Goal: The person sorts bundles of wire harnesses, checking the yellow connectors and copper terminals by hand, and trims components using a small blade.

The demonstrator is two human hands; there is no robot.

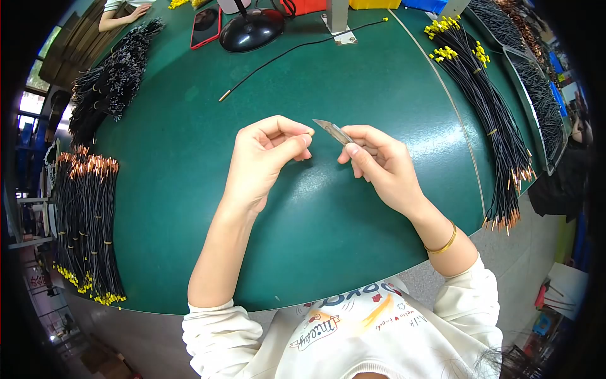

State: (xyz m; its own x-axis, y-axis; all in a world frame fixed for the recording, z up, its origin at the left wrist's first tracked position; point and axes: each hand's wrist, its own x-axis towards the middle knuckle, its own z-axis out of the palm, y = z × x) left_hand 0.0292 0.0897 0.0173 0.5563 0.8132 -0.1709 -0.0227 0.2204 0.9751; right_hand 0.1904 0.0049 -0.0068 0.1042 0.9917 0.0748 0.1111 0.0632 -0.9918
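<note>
In my right hand [377, 156] is a slim metal utility knife [334, 131], its pointed blade angled up and to the left. My left hand [268, 151] is closed in a pinch, thumb against fingertips; what it holds, if anything, is too small to make out. The blade tip lies just beside the left fingertips, with a small gap between. Beyond both hands a single black cable [278, 57] lies on the green table [189, 189], with a copper-coloured end at the left and a yellow connector at the right.
Bundles of black cables lie at the left [88, 221], upper left [117, 79] and right [483, 95]. A black round stand base [251, 30], a red-edged phone [206, 26] and a metal post [338, 19] stand along the back. Another person's arm [120, 20] rests at the far left.
</note>
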